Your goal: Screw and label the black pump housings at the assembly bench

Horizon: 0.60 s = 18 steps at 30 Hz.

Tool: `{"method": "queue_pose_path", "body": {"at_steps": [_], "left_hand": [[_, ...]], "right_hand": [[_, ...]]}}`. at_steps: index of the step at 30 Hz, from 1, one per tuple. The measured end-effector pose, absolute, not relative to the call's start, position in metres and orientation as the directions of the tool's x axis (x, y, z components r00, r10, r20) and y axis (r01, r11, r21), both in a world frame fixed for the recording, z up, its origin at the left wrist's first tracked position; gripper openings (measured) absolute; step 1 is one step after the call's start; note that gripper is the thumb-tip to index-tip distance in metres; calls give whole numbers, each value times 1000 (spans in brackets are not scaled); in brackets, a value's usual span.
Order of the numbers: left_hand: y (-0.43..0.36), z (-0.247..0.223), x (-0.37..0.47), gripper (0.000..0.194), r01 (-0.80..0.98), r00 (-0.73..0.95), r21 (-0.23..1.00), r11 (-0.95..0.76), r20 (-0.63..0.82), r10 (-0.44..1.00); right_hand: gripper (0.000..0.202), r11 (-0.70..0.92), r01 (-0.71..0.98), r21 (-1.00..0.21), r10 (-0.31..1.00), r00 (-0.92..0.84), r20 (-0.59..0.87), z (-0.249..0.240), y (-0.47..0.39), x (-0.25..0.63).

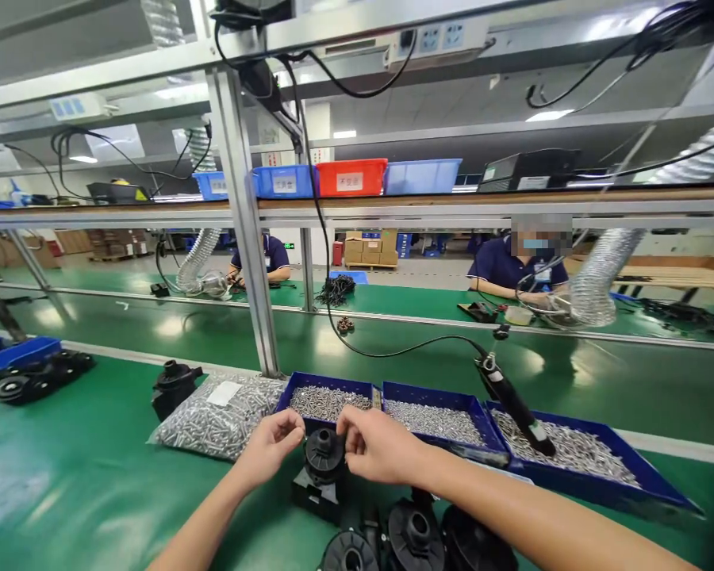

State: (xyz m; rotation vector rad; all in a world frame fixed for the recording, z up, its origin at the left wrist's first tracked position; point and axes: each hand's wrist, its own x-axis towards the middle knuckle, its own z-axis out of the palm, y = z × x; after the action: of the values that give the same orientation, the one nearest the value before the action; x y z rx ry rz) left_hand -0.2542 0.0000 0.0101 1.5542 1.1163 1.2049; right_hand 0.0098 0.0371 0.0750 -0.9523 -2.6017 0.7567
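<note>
left edge of the frame: blue plastic tray (pixel 24 354), with dark rounded plastic parts (pixel 41 376) just beside it, on a glossy green work surface (pixel 95 476).

left of centre: black plastic housing (pixel 175 387), stood near a clear plastic bag (pixel 208 420) full of silver screws, white label on top.

centre, lower half: left hand (pixel 270 446), bare, fingers curled in and thumb drawn close to the index finger, near the upper left side of the round black ribbed housing (pixel 324 454); whether anything small is pinched, cannot tell. said housing is upright on a black block-shaped base (pixel 315 498), between the two hands. behind it, dark blue open bin (pixel 333 384) of small screws. above, on the shelf, bright red plastic box (pixel 351 176) with white label.

right of centre: right hand (pixel 386 446), bare, fingers folded and fingertips nearly closed at the housing's upper right side; contents of the pinch, if any, cannot tell. bottom of the frame, below this hand: further black round housings (pixel 416 535), grouped. behind the hand, second dark blue bin (pixel 428 392), silver screws.

lower right: black cylindrical power screwdriver (pixel 515 404), corded, tilted over a third dark blue bin (pixel 607 496) of longer screws. beyond, seated person in dark blue shirt (pixel 500 266).
</note>
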Motion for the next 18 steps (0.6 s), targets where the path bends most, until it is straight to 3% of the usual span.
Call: {"method": "queue_pose_path", "body": {"at_steps": [6,8,10,12,16,18], "left_hand": [[-1,12,-252,47,55,113,978,-200,193,975],[-3,14,-250,46,-22,93,983,-181,182,979],[-6,17,-246,46,-135,70,979,-152,162,984],[-10,20,-242,48,-278,53,955,-102,121,991],[-16,24,-235,55,-487,64,874,-1,37,997],[-17,26,-233,55,-535,82,845,29,17,997]], "right_hand": [[63,734,547,-402,605,-796,21,95,32,12],[53,757,533,-378,594,-802,60,104,35,11],[26,820,476,-318,553,-802,225,111,41,5],[12,897,398,-194,443,-807,392,112,47,-7],[8,970,234,64,181,-874,450,105,53,-34],[19,970,191,151,106,-888,448,100,53,-42]]}}
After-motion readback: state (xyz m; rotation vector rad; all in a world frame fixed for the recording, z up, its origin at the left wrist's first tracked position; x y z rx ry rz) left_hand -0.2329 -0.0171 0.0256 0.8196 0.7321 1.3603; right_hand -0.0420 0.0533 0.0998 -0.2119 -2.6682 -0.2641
